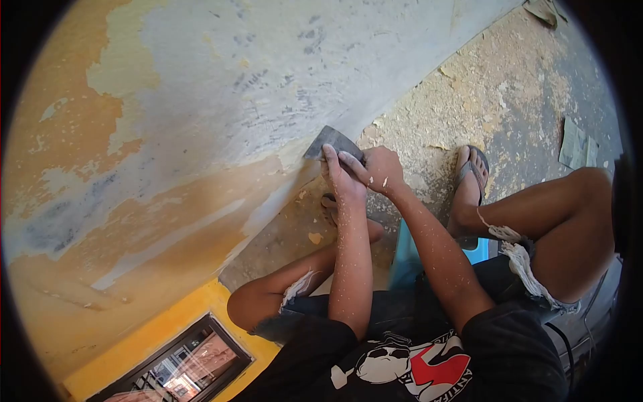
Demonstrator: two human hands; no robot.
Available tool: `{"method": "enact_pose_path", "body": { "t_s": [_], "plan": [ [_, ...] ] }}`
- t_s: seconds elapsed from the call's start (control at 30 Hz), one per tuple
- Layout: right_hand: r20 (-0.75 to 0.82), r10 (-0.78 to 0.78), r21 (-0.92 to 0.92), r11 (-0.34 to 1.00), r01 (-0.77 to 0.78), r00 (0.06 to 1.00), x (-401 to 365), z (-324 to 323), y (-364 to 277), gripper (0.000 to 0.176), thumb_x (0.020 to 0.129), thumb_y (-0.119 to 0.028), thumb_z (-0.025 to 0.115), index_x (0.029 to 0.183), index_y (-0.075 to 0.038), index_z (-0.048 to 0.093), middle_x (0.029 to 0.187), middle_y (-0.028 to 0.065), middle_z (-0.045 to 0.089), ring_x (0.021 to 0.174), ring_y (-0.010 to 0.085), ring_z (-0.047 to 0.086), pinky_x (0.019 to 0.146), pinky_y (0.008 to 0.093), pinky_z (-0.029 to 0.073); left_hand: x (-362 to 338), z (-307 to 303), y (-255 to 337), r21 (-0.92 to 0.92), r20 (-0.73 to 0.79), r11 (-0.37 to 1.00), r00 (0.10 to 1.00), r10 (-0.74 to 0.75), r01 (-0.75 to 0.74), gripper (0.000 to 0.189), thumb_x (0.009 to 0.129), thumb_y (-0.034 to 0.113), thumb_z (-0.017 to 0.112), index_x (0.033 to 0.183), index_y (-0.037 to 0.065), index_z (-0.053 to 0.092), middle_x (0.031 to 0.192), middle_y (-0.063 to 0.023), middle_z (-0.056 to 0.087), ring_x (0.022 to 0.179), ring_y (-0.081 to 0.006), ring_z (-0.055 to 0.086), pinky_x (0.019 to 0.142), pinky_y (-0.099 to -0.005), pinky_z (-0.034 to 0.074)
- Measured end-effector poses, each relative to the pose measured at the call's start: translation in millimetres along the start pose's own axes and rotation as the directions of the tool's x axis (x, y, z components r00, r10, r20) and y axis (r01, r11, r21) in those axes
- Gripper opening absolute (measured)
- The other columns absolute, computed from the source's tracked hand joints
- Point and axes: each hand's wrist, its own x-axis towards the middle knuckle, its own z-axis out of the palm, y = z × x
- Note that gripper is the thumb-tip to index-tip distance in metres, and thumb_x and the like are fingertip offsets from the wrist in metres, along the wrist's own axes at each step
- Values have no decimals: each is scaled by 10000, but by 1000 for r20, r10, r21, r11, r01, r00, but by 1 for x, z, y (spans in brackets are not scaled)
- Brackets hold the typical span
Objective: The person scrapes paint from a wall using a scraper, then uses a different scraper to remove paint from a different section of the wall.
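A flat grey scraper (333, 143) is gripped between both hands, its wide blade against or very near the lower part of the wall (221, 87). My left hand (341, 175) is closed on it, with fingertips laid on the blade. Around the handle end wraps my right hand (384, 169), its thumb pointing toward the blade; the handle itself is mostly hidden. Pale specks of paint cover both forearms. Orange and yellowish paint remains on parts of the wall, while grey-white surface with dark marks shows elsewhere.
Paint flakes (462, 100) litter the floor along the wall. My sandalled foot (471, 175) rests at the right, the other beside the wall. A blue stool (406, 258) is under me. A yellow-framed window (194, 362) lies lower left, and a flat greenish piece (577, 144) lies far right.
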Motion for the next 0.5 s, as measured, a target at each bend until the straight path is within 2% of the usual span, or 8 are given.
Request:
{"method": "enact_pose_path", "body": {
  "t_s": [0.07,0.13,0.23,0.27,0.37,0.43,0.5],
  "plan": [
    [9,6,-7,1000,-6,1000,-2,3,0,793,892,-718,396,680,-17,701,670,219,653,667,398,657,613,460,505,0,-12,-1,-17,27,1000,1000,-9,10,129,985,249,621,998,123,594,875,72,531,727,-7,515,570,-119,463],
    [49,9,2,1000,-9,999,-1,1,0,795,894,-715,394,681,-12,700,676,223,653,665,403,655,609,459,505,-8,2,2,-11,-11,1000,1000,-4,4,126,984,248,620,986,124,597,886,65,547,733,-7,520,571,-115,477],
    [17,-23,2,1000,23,1000,-4,-6,-13,788,897,-708,398,686,-11,699,688,227,656,669,407,655,616,459,508,-13,16,12,10,-40,1000,999,-13,13,133,981,260,625,970,132,592,861,64,544,724,-3,519,590,-111,489],
    [7,-17,-36,999,18,1000,-4,-8,-15,789,899,-706,400,693,-5,698,702,234,659,680,409,659,632,465,514,-6,11,16,-10,27,1000,1000,-5,6,152,983,277,622,949,136,576,831,67,530,700,-3,514,542,-136,472],
    [24,4,41,999,-5,1000,-4,-3,-17,800,895,-713,403,695,3,696,707,243,658,699,412,663,654,472,519,-3,4,15,55,-10,998,1000,24,-23,163,985,287,620,937,140,566,796,69,527,655,-7,511,483,-171,435],
    [-9,-8,67,998,8,1000,-7,9,-8,814,884,-725,410,693,13,695,715,255,657,717,416,666,664,478,520,-7,-8,9,61,25,998,999,34,-36,163,985,280,621,919,146,558,753,75,512,598,-16,489,454,-194,402],
    [80,103,20,994,-105,991,-7,5,-1,818,876,-733,419,701,15,701,724,258,660,723,418,666,667,477,520,-2,-15,-4,88,94,996,995,13,-21,147,983,275,625,938,149,565,710,85,484,563,-25,467,459,-188,402]
  ]
}}
